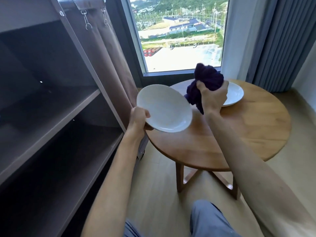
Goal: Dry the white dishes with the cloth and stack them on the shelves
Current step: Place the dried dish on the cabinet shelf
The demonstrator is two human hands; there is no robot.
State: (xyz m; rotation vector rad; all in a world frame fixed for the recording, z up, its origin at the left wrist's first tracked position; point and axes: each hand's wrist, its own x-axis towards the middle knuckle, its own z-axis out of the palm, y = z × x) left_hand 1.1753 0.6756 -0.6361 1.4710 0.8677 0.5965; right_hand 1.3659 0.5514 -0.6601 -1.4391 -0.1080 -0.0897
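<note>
Left hand (138, 117) pinches the rim of a tilted white plate (163, 108), held in the air over the near-left edge of the round table (248, 127). One-edge grip, so it could slip & drop w/ wiping pressure. Right hand (213, 98) clutches the bunched dark cloth (207, 79), just right of that plate. 2nd plate (235, 94) lies on the table's far side, behind the cloth. Shelves (56, 117), left of the table: nothing visible on them

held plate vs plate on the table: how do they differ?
The held plate is up in the air, gripped at its rim by the left hand; the plate on the table rests on the round wooden table. The held plate is tilted, its face towards the camera; the other lies flat. The held plate shows almost whole; the other is partly hidden behind the right hand and its dark cloth. Both are plain white and round.
</note>
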